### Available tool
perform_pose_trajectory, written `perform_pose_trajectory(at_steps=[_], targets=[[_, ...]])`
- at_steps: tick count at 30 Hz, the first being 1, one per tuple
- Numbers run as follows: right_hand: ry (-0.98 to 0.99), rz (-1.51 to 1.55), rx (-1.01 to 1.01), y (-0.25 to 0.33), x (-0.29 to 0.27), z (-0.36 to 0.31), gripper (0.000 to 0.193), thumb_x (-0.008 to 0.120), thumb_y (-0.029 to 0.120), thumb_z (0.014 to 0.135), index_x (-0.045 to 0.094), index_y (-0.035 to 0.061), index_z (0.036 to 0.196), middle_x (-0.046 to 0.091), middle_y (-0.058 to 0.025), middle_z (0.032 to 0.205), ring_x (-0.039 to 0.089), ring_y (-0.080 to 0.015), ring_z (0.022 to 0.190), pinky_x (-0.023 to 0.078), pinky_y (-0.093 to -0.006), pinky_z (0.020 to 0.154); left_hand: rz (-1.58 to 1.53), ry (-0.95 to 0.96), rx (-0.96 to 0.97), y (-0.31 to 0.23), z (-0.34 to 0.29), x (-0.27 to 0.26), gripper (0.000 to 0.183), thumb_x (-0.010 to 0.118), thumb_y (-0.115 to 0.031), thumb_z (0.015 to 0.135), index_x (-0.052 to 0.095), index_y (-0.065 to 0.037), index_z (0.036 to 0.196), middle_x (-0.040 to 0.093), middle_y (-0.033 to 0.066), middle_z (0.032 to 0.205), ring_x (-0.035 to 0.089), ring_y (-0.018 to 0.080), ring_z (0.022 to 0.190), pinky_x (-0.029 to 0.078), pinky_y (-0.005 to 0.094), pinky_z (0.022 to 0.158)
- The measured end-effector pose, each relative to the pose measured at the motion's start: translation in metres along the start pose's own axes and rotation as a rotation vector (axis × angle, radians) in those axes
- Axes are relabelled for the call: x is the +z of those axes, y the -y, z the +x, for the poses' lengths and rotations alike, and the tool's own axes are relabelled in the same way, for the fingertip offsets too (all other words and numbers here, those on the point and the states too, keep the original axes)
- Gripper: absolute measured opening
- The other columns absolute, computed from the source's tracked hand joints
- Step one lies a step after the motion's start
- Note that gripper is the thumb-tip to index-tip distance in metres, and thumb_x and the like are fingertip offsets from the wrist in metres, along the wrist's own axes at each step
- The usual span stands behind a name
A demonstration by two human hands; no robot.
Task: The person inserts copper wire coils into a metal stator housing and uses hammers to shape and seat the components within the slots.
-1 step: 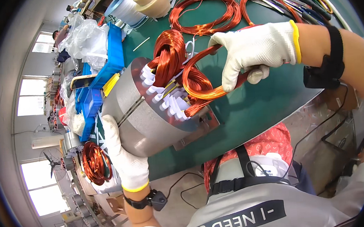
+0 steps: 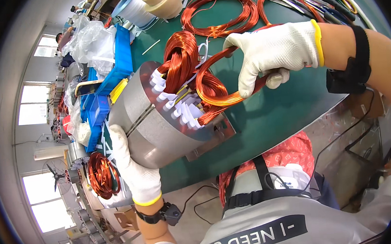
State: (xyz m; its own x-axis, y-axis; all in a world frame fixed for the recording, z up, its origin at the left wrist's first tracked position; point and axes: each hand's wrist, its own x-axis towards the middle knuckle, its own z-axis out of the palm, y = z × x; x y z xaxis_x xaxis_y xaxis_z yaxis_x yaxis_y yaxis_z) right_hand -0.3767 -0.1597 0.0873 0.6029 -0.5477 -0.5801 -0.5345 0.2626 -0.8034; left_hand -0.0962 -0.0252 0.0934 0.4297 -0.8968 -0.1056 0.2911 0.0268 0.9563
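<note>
A grey metal motor stator (image 2: 148, 130) lies on its side on the green table. Loops of copper winding wire (image 2: 183, 61) and white slot insulation tabs (image 2: 188, 115) stick out of its right end. My right hand (image 2: 274, 55), in a white glove with a yellow cuff, is closed round the outer end of a copper wire coil (image 2: 221, 101); the coil's other end runs into the stator's slots. My left hand (image 2: 137, 171), gloved alike, lies against the stator's near left side, fingers stretched along the metal, thumb out of sight.
Blue bins (image 2: 121, 59) with clear plastic bags (image 2: 92, 43) stand at the left. Wire spools (image 2: 162, 2) and loose copper coils (image 2: 220, 16) lie at the back, hand tools (image 2: 319, 4) at the back right. Another copper coil (image 2: 103, 176) is at the near left. A person (image 2: 65, 40) is far off.
Almost nothing differs. My left wrist has shifted very slightly to the right; my right hand keeps its hold on the copper coil, and the stator stays in place.
</note>
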Motion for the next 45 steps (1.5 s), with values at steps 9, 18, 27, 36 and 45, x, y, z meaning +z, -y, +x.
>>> perform_pose_trajectory(at_steps=[9,18,27,36,45], targets=[[-0.095,-0.100,-0.220,-0.010,0.014,0.010,0.091,0.076,0.010,0.070,0.018,-0.0066,0.138,0.053,-0.0049,0.061,0.048,-0.0117,0.045,0.038,-0.0260,0.041,0.675,0.230,1.151,0.091,0.014,-0.079,0.062,0.061,-0.030,0.094,0.037,-0.006,0.146,0.040,0.0155,0.148,0.040,0.0283,0.135,0.030,0.0450,0.114],[-0.205,0.214,-0.442,-0.033,0.040,0.028,0.081,0.075,0.012,0.072,0.027,0.0028,0.136,0.055,-0.0049,0.065,0.047,-0.0118,0.049,0.038,-0.0284,0.045,0.331,0.241,0.450,0.083,0.005,-0.122,0.083,0.069,-0.061,0.080,0.044,-0.011,0.142,0.048,0.0063,0.143,0.046,0.0259,0.129,0.036,0.0483,0.108],[-0.171,0.094,-0.653,-0.049,0.039,0.031,0.044,0.067,0.014,0.080,0.049,0.0087,0.119,0.057,-0.0018,0.064,0.049,-0.0136,0.050,0.038,-0.0305,0.066,0.647,0.179,0.581,0.083,0.003,-0.138,0.083,0.039,-0.076,0.088,0.059,-0.004,0.123,0.059,0.0084,0.128,0.054,0.0222,0.117,0.040,0.0425,0.102],[-0.215,-0.331,-1.100,-0.059,0.049,0.043,0.022,0.062,0.013,0.085,0.068,0.0104,0.107,0.058,0.0005,0.064,0.053,-0.0142,0.052,0.040,-0.0281,0.076,0.749,0.024,0.723,0.085,0.003,-0.119,0.082,0.038,-0.075,0.089,0.059,-0.004,0.124,0.058,0.0090,0.130,0.054,0.0224,0.117,0.041,0.0415,0.102],[-0.199,0.260,-0.396,-0.028,0.065,0.029,0.083,0.075,0.012,0.075,0.021,-0.0001,0.137,0.054,-0.0052,0.059,0.055,-0.0107,0.053,0.044,-0.0265,0.046,0.024,0.524,0.551,0.089,0.011,-0.096,0.086,0.037,-0.074,0.090,0.053,0.000,0.131,0.056,0.0108,0.133,0.052,0.0220,0.122,0.038,0.0392,0.106]])
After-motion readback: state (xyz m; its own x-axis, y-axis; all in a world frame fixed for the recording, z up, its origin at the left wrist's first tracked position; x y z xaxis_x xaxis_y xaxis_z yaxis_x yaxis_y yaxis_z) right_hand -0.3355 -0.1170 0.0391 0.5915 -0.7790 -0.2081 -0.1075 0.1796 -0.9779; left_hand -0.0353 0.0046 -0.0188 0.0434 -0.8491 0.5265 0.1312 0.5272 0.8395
